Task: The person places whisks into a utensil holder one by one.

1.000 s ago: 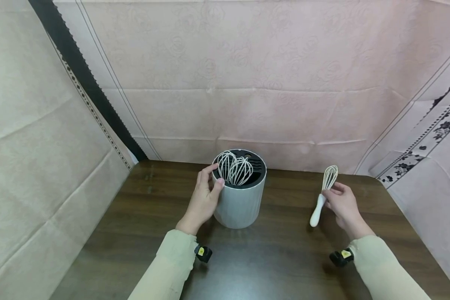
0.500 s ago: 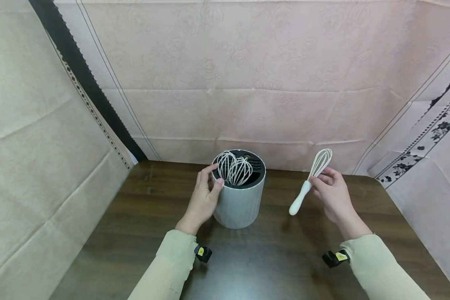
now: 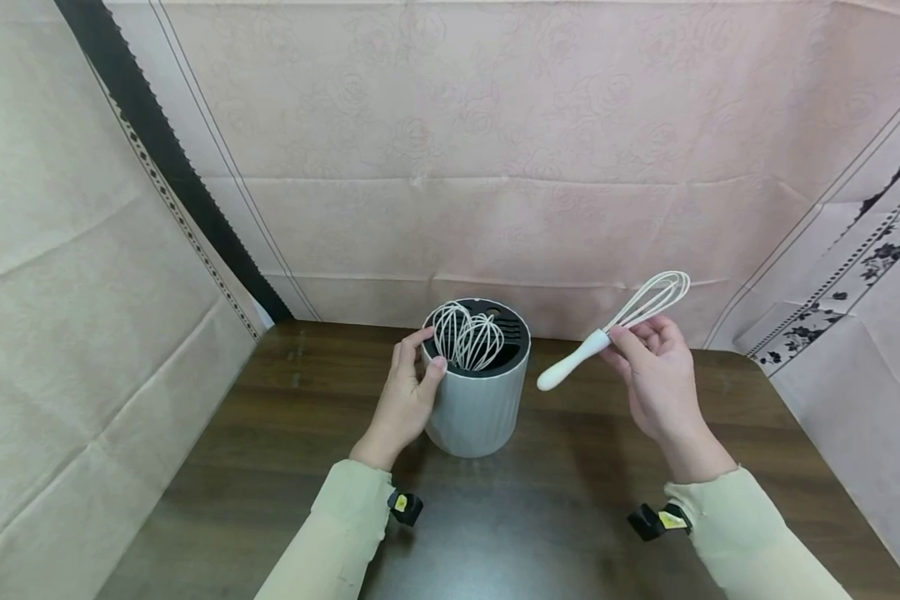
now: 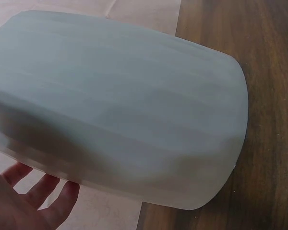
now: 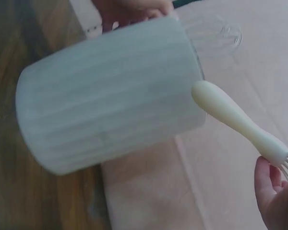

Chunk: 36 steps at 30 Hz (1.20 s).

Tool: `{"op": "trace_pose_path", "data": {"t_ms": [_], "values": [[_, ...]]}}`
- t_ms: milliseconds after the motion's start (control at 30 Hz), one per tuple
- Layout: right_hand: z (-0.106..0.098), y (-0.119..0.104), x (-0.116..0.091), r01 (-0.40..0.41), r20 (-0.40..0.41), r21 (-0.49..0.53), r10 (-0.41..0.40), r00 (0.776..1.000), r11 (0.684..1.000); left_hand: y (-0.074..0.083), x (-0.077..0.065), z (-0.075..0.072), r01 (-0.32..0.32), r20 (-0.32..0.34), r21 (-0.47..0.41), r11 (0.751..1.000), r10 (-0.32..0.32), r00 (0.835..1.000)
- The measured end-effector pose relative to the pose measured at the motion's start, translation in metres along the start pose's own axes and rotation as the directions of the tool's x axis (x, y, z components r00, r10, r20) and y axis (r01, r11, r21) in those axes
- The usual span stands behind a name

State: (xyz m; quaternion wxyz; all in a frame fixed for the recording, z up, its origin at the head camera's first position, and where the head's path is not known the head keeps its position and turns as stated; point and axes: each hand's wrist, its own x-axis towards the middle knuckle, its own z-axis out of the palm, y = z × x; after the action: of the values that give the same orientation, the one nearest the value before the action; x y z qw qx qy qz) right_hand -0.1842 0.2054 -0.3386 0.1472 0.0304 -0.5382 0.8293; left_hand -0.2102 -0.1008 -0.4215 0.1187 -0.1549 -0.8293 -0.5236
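A light grey ribbed utensil holder [image 3: 476, 417] stands upright with a black slotted top. Two white wire whisk heads [image 3: 465, 337] stick up from its opening; their handles are hidden inside. My left hand [image 3: 405, 392] holds the holder's left side near the rim, thumb in front and fingers round the side; in the left wrist view its fingers [image 4: 62, 203] curve against the wall. My right hand [image 3: 660, 383] pinches a third whisk [image 3: 615, 329] where its wires meet the white handle. That whisk is tilted in the air right of the holder, handle end pointing down-left towards it.
The dark brown wooden table [image 3: 285, 500] ends just behind the holder. A pale pink patterned cloth [image 3: 495, 167] hangs behind, with more cloth at both sides. Each wrist wears a small black camera, such as the right one [image 3: 656, 522].
My right hand has lifted the whisk from low over the table and moved left with it, tipping it from near upright towards level. My left hand and the holder have stayed put.
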Motion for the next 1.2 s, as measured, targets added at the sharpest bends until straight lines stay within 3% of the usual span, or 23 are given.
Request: {"op": "trace_pose_path", "data": {"t_ms": [267,400,633,1000,1200], "values": [[0.025,-0.005,-0.003,0.090,-0.082,0.148,-0.079,0.994,0.985,-0.001,0.001,0.001,-0.013,-0.004,-0.023,1.000,0.013,1.000],[0.032,-0.003,-0.003,0.117,-0.101,0.174,-0.100,0.990,0.978,0.000,0.000,0.000,-0.010,-0.003,-0.020,1.000,0.010,1.000],[0.041,0.005,-0.005,0.109,-0.096,0.140,-0.096,0.991,0.984,0.000,0.001,0.001,-0.004,0.000,-0.014,1.000,0.004,1.000],[0.055,0.018,-0.009,0.142,0.003,0.031,-0.142,0.990,0.989,0.002,-0.001,0.000,0.005,-0.001,0.011,1.000,-0.005,1.000],[0.058,0.025,-0.011,0.130,0.059,-0.032,-0.128,0.990,0.991,0.002,-0.001,0.000,0.003,-0.006,0.007,1.000,-0.003,1.000]]}}
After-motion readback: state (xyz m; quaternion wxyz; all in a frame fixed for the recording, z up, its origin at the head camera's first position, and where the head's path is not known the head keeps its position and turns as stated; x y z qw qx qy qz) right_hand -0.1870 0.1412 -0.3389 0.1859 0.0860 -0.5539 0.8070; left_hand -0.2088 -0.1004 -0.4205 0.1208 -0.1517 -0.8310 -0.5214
